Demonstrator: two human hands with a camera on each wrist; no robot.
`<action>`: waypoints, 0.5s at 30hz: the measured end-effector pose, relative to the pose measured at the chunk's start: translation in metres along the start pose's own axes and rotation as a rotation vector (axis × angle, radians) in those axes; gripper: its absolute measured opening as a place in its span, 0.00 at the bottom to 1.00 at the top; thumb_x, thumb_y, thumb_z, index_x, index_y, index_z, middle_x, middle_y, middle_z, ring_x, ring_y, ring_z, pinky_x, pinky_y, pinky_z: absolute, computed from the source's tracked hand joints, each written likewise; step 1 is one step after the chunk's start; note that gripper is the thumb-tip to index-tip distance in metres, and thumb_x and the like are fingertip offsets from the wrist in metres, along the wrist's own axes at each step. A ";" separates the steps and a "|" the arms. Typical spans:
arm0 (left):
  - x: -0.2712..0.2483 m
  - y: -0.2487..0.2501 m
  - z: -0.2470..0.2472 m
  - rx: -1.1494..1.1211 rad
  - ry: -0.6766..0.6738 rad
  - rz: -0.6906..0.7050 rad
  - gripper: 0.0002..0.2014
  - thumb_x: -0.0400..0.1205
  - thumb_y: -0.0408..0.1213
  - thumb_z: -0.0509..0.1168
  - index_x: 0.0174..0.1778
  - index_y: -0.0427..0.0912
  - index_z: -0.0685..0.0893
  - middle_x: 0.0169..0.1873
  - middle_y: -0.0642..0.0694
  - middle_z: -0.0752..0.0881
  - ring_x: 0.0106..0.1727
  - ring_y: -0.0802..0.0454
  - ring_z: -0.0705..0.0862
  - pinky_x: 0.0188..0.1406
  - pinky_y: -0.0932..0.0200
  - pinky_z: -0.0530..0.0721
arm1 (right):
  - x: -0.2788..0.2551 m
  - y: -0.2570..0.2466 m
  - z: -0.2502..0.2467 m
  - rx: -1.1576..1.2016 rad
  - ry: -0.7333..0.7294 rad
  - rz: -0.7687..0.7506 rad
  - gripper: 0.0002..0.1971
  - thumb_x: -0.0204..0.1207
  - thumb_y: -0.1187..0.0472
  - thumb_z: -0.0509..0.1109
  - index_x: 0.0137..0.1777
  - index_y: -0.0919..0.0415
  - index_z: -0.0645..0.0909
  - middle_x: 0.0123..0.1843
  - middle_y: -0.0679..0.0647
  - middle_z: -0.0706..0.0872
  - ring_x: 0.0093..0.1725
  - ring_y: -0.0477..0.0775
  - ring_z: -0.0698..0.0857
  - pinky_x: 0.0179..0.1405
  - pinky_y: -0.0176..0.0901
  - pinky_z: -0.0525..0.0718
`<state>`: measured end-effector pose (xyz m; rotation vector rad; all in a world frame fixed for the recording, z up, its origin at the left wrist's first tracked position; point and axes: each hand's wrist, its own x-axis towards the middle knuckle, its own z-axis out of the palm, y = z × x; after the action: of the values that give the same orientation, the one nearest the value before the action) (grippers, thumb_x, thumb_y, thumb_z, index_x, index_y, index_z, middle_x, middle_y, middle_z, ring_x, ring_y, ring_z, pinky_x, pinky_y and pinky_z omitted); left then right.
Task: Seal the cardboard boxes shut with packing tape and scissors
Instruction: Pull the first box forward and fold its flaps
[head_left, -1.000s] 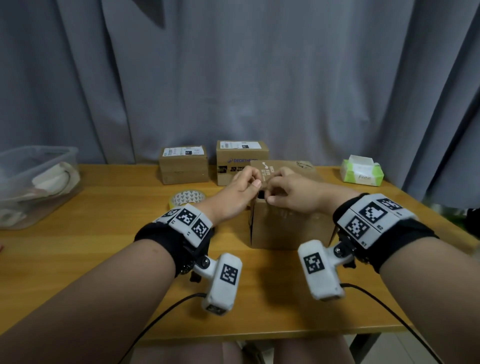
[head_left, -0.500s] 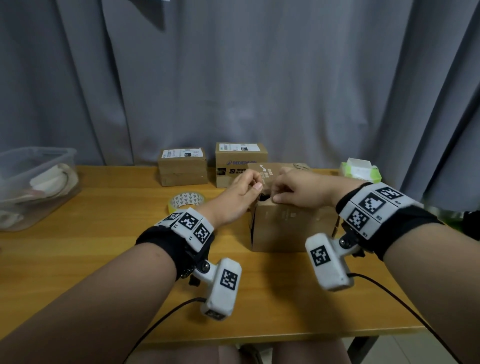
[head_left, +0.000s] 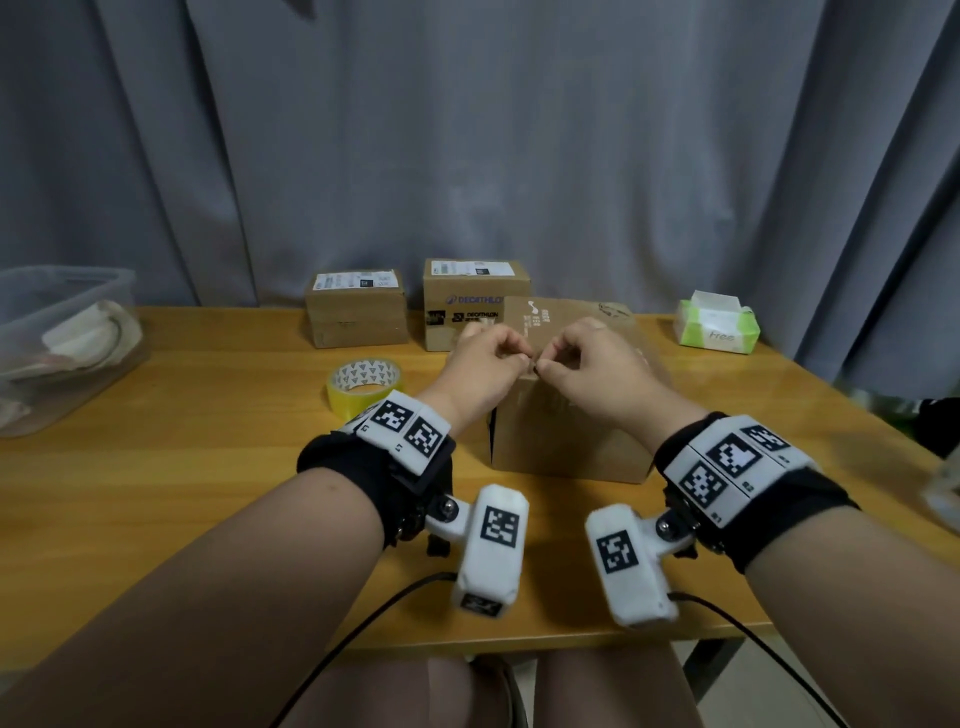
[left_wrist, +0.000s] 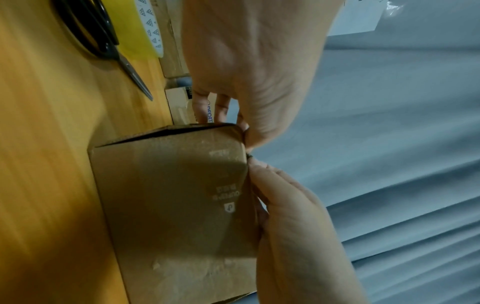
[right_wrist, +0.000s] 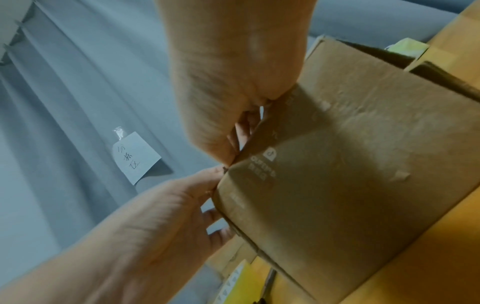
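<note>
Item: box (head_left: 566, 431), plain brown cardboard, standing on the table (head_left: 156, 467) directly before the person. All places below are given from this box.

Hands: left hand (head_left: 480, 371) and right hand (head_left: 597, 374) meet at the box's top near edge, fingers curled, thumb and fingertips of each pinching at the flap edges where they come together. Both hands grip; neither is free.

Tape (head_left: 363, 382): yellow roll, lying flat just left of the box, untouched.

Scissors (left_wrist: 103, 41): black-handled, lying beside the tape on the box's left, seen only in the left wrist view.

Two more boxes (head_left: 356, 309), labelled, behind the box to the left, against the curtain (head_left: 467, 130).

Tissue pack (head_left: 717, 327): behind the box to the right.

Plastic tub (head_left: 62, 338): far left of the box.

Handling, as judged: box likely light; walls stiff but dented and worn, so corners may give under pressure. Flaps spring open unless held down. Best held at the seam, one hand pressing flaps flat, the other freed for tape.
</note>
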<state>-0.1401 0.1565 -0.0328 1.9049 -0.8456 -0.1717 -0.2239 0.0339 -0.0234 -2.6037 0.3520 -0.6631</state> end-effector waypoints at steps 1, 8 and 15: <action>0.000 0.001 -0.001 -0.007 0.009 -0.002 0.06 0.81 0.34 0.65 0.41 0.49 0.80 0.56 0.50 0.70 0.58 0.55 0.71 0.59 0.65 0.65 | 0.003 -0.001 0.001 0.027 0.007 0.023 0.06 0.77 0.55 0.71 0.39 0.49 0.80 0.48 0.47 0.76 0.48 0.49 0.79 0.45 0.44 0.80; -0.003 0.004 -0.011 -0.289 0.066 -0.076 0.04 0.80 0.37 0.68 0.48 0.41 0.82 0.43 0.49 0.84 0.45 0.53 0.80 0.42 0.59 0.80 | 0.015 0.012 -0.009 0.082 0.018 0.127 0.08 0.78 0.47 0.68 0.41 0.48 0.81 0.41 0.43 0.84 0.47 0.49 0.85 0.48 0.45 0.84; -0.004 0.004 -0.002 -0.250 -0.026 -0.138 0.09 0.80 0.39 0.68 0.50 0.42 0.74 0.38 0.49 0.78 0.36 0.56 0.76 0.32 0.63 0.76 | 0.009 -0.002 -0.008 -0.267 -0.170 0.193 0.25 0.80 0.35 0.56 0.73 0.42 0.72 0.77 0.51 0.73 0.78 0.59 0.65 0.80 0.60 0.56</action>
<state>-0.1446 0.1593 -0.0292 1.7274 -0.6761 -0.3698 -0.2200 0.0304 -0.0128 -2.8027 0.6683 -0.3458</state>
